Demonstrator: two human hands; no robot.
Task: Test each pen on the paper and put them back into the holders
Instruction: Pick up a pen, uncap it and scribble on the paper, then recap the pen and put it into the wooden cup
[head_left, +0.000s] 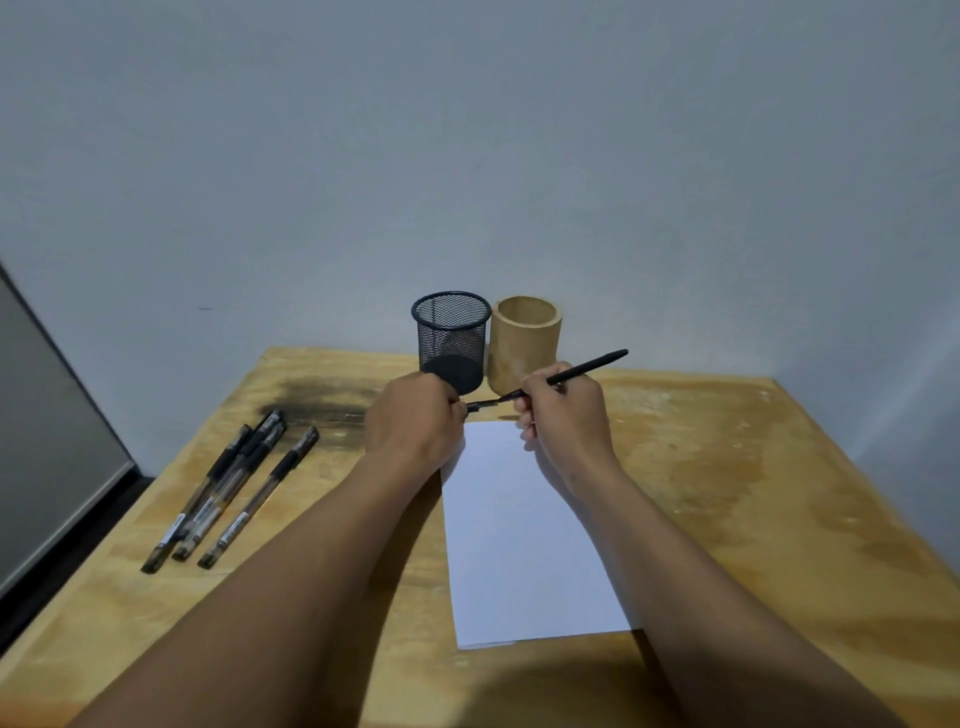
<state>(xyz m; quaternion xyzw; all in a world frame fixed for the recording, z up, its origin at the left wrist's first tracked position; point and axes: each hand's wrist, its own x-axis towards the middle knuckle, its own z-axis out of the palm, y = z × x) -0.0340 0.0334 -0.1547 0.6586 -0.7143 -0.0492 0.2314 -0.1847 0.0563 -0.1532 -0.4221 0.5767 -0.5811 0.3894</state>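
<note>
My right hand (566, 415) grips a black pen (587, 368) above the far end of the white paper (519, 540); the pen's rear end points up and right. My left hand (415, 415) pinches a small black cap (480, 406) at the pen's tip. Whether cap and tip touch is unclear. Behind my hands stand a black mesh holder (451, 332) and a bamboo holder (525, 338), side by side. No pens show above either rim. Several capped gel pens (234, 493) lie together on the left of the wooden table (727, 493).
A dark smudge (322, 400) stains the table's far left. The table stands against a plain grey wall (467, 156). A grey panel (41, 441) and dark floor show past the table's left edge.
</note>
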